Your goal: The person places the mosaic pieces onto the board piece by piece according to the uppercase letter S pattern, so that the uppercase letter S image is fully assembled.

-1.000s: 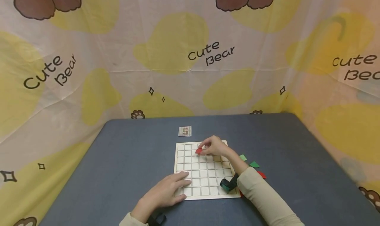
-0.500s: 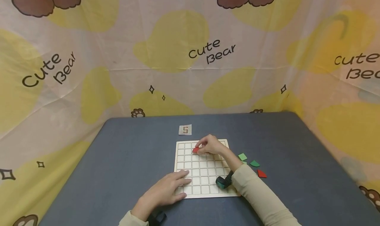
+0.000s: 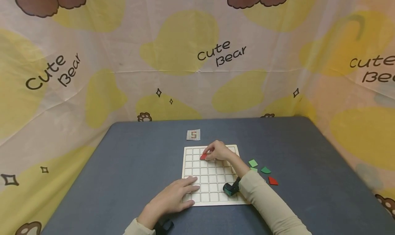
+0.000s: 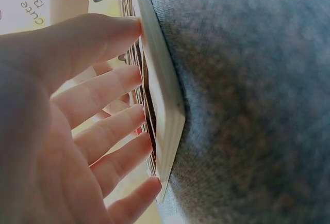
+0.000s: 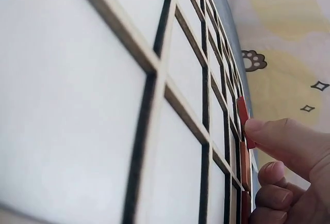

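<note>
A white grid board (image 3: 205,187) with raised wooden lines lies on the table. Over its far rows, my right hand (image 3: 218,151) pinches a red flat piece (image 3: 203,157). The thumb (image 5: 270,133) presses against that piece in the right wrist view, where an orange-brown piece (image 5: 245,167) and another red piece (image 5: 246,206) sit in neighbouring cells. My left hand (image 3: 172,197) rests on the board's near left part with spread fingers. From the left wrist, its thumb and fingertips touch the board's edge (image 4: 165,105).
Right of the board lie two light green squares (image 3: 253,163), a dark green rounded piece (image 3: 265,170) and a red piece (image 3: 273,181). Beyond the board is a small card (image 3: 193,135) with a grid pattern. Patterned cloth (image 3: 179,50) hangs behind the blue-grey table (image 3: 142,152).
My right hand has moved slightly left with the red piece, then stayed nearly still over the same cell. The left hand holds its place.
</note>
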